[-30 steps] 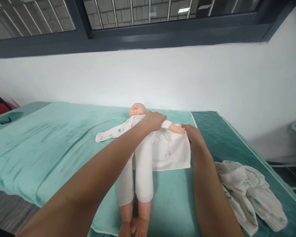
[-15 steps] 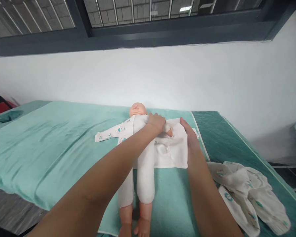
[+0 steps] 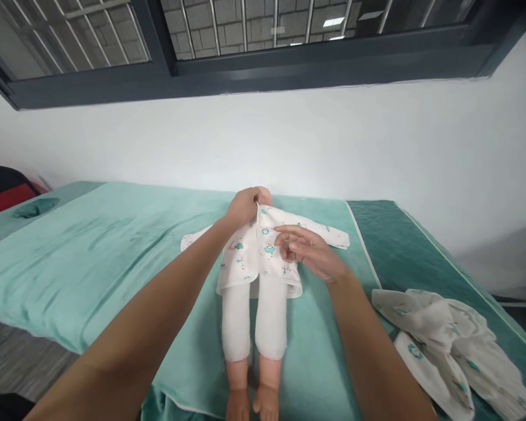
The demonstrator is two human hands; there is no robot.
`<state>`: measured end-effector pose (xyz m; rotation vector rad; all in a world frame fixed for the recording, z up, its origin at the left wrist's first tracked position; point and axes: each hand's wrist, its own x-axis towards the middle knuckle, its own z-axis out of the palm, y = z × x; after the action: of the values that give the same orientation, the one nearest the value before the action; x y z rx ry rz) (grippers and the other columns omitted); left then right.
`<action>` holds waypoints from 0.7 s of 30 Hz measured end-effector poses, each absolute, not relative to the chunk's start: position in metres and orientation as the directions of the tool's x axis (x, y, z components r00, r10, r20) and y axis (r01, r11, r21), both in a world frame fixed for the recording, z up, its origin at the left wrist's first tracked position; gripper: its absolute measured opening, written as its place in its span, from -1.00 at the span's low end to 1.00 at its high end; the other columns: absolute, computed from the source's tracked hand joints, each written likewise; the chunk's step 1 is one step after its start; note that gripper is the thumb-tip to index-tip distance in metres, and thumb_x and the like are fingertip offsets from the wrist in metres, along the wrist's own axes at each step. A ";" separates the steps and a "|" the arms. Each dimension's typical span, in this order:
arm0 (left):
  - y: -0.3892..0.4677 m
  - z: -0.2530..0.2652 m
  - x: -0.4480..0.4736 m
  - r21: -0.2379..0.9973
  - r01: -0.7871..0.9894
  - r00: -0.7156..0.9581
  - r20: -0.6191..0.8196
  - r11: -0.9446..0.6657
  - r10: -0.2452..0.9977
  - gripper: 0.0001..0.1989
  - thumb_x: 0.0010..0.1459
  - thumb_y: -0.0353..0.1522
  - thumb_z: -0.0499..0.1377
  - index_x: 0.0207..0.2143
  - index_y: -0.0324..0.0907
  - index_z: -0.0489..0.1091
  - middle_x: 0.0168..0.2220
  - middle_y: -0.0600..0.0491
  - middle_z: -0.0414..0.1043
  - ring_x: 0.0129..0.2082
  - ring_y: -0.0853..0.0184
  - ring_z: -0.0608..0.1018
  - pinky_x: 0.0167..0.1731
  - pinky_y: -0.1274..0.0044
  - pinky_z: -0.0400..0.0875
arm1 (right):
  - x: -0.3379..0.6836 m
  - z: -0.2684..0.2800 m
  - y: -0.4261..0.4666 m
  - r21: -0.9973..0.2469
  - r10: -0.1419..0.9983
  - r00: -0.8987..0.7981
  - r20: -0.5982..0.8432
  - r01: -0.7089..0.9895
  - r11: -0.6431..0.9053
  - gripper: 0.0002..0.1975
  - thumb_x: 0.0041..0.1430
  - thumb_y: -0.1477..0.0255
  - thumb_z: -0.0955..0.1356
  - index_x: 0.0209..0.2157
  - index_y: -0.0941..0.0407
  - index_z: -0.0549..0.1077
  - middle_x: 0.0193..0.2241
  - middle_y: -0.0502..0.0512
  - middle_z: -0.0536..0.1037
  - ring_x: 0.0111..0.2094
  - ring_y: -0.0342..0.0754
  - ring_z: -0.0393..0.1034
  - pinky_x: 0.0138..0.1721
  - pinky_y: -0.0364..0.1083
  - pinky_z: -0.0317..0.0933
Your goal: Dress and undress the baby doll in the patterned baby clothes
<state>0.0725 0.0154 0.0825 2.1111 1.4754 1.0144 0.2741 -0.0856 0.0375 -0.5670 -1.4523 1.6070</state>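
Note:
A baby doll [image 3: 271, 318] with white cloth legs and bare plastic feet lies on its back, head toward the wall. Over its torso is a white baby jacket [image 3: 241, 260] with green and red prints, its sleeves spread to both sides and its two front panels meeting down the middle. My left hand [image 3: 245, 206] is closed on the jacket's edge near the neckline and hides much of the doll's head. Above the right panel, my right hand [image 3: 309, 248] has its fingers loosely bent and apart, with nothing visibly held.
The doll lies on a light green bed cover [image 3: 127, 245]; a darker green strip [image 3: 377, 240] runs along the right. Crumpled printed white baby clothes [image 3: 447, 345] lie at the right. Behind are a white wall [image 3: 289, 140] and a dark window frame [image 3: 315, 67].
The jacket's right panel, earlier laid open with its plain inside up, is now folded over the doll's chest, its sleeve stretched out right. My left hand moved left to the neckline.

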 end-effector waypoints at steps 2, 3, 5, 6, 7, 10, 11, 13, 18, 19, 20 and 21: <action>0.007 0.071 0.060 0.656 0.658 0.117 0.394 -0.368 0.912 -0.92 -0.01 -0.49 0.08 -0.47 -0.14 0.31 -0.33 0.05 0.47 -0.26 0.29 0.48 -0.14 0.42 0.39 | 0.271 0.034 -0.085 -0.955 0.840 -0.491 0.229 -0.279 0.097 -0.67 0.15 0.24 0.42 -0.05 0.02 0.51 -0.22 0.09 0.54 -0.37 -0.13 0.38 -0.39 -0.13 0.24; 0.001 0.065 0.055 0.674 0.644 0.081 0.411 -0.362 0.908 -0.91 0.03 -0.48 0.07 -0.42 -0.14 0.33 -0.28 0.05 0.48 -0.21 0.30 0.49 -0.10 0.42 0.39 | 0.270 0.032 -0.083 -0.956 0.854 -0.464 0.236 -0.268 0.119 -0.70 0.15 0.24 0.42 -0.08 0.03 0.52 -0.25 0.08 0.54 -0.39 -0.13 0.37 -0.42 -0.14 0.22; -0.012 0.053 0.046 0.738 0.590 -0.006 0.410 -0.328 0.912 -0.89 0.10 -0.44 0.06 -0.31 -0.13 0.35 -0.20 0.04 0.48 -0.15 0.31 0.50 -0.06 0.44 0.40 | 0.266 0.027 -0.080 -0.955 0.883 -0.394 0.257 -0.242 0.170 -0.73 0.16 0.23 0.41 -0.14 0.04 0.52 -0.33 0.04 0.53 -0.44 -0.14 0.35 -0.46 -0.15 0.18; -0.020 0.046 0.041 0.764 0.569 -0.043 0.397 -0.304 0.917 -0.88 0.14 -0.42 0.05 -0.27 -0.12 0.36 -0.18 0.04 0.49 -0.15 0.32 0.51 -0.06 0.44 0.40 | 0.264 0.025 -0.079 -0.955 0.896 -0.356 0.265 -0.222 0.195 -0.74 0.16 0.22 0.41 -0.16 0.04 0.51 -0.36 0.03 0.52 -0.45 -0.15 0.33 -0.47 -0.15 0.16; -0.030 0.039 0.036 0.782 0.557 -0.075 0.382 -0.280 0.921 -0.86 0.17 -0.39 0.04 -0.25 -0.12 0.36 -0.17 0.03 0.49 -0.15 0.31 0.51 -0.06 0.44 0.40 | 0.261 0.023 -0.079 -0.957 0.908 -0.320 0.271 -0.191 0.219 -0.75 0.16 0.21 0.41 -0.18 0.04 0.51 -0.38 0.01 0.51 -0.46 -0.15 0.32 -0.47 -0.15 0.15; -0.066 0.014 0.019 0.797 0.558 -0.148 0.367 -0.229 0.918 -0.79 0.25 -0.34 -0.02 -0.18 -0.12 0.38 -0.10 0.01 0.49 -0.06 0.29 0.49 0.00 0.41 0.37 | 0.251 0.016 -0.083 -0.960 0.935 -0.221 0.278 -0.041 0.276 -0.78 0.15 0.20 0.40 -0.27 0.05 0.49 -0.43 -0.01 0.45 -0.46 -0.15 0.27 -0.46 -0.15 0.14; -0.079 0.006 0.013 0.808 0.550 -0.165 0.351 -0.210 0.921 -0.78 0.26 -0.33 -0.03 -0.15 -0.12 0.37 -0.06 0.00 0.49 -0.02 0.27 0.49 0.02 0.40 0.36 | 0.247 0.012 -0.088 -0.958 0.941 -0.188 0.281 0.010 0.287 -0.79 0.16 0.20 0.39 -0.30 0.05 0.47 -0.46 -0.03 0.41 -0.47 -0.16 0.24 -0.46 -0.15 0.13; -0.105 -0.009 0.003 0.849 0.496 -0.143 0.284 -0.180 0.948 -0.76 0.26 -0.31 0.00 -0.10 -0.14 0.38 -0.03 -0.02 0.49 -0.03 0.25 0.50 0.01 0.38 0.38 | 0.242 0.003 -0.102 -0.948 0.947 -0.115 0.300 0.076 0.309 -0.78 0.16 0.20 0.39 -0.37 0.06 0.41 -0.50 -0.07 0.32 -0.49 -0.17 0.19 -0.45 -0.14 0.11; -0.156 -0.023 -0.008 0.883 0.430 -0.030 0.220 -0.186 0.975 -0.74 0.26 -0.27 0.04 -0.10 -0.14 0.43 -0.07 -0.04 0.52 -0.09 0.21 0.52 -0.05 0.39 0.37 | 0.249 -0.027 -0.155 -0.950 0.972 -0.094 0.216 0.209 0.231 -0.72 0.22 0.15 0.33 -0.39 0.07 0.31 -0.51 -0.07 0.31 -0.46 -0.13 0.20 -0.40 -0.13 0.13; -0.163 -0.023 -0.009 0.884 0.429 -0.025 0.216 -0.185 0.976 -0.75 0.26 -0.27 0.04 -0.12 -0.14 0.44 -0.08 -0.03 0.52 -0.11 0.22 0.52 -0.06 0.40 0.36 | 0.252 -0.031 -0.166 -0.945 0.976 -0.114 0.185 0.252 0.209 -0.71 0.25 0.14 0.31 -0.38 0.07 0.33 -0.51 -0.06 0.34 -0.45 -0.11 0.24 -0.38 -0.11 0.15; -0.168 -0.022 -0.009 0.889 0.419 -0.020 0.210 -0.182 0.977 -0.75 0.27 -0.27 0.03 -0.14 -0.14 0.44 -0.10 -0.02 0.53 -0.13 0.23 0.52 -0.08 0.41 0.36 | 0.255 -0.036 -0.176 -0.934 0.978 -0.133 0.158 0.302 0.192 -0.70 0.27 0.13 0.28 -0.38 0.08 0.34 -0.51 -0.04 0.37 -0.43 -0.09 0.28 -0.36 -0.10 0.16; -0.172 -0.022 -0.009 0.899 0.398 -0.022 0.205 -0.179 0.979 -0.75 0.28 -0.25 0.03 -0.16 -0.14 0.44 -0.12 -0.01 0.52 -0.14 0.24 0.51 -0.09 0.42 0.36 | 0.257 -0.039 -0.184 -0.918 0.980 -0.143 0.141 0.353 0.184 -0.68 0.28 0.13 0.26 -0.38 0.08 0.35 -0.52 -0.03 0.40 -0.42 -0.07 0.30 -0.34 -0.09 0.17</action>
<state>-0.0089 -0.1723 -0.0215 1.6316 1.4557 1.1862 0.2573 -0.1845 -0.0389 -1.2879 -1.6412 0.9653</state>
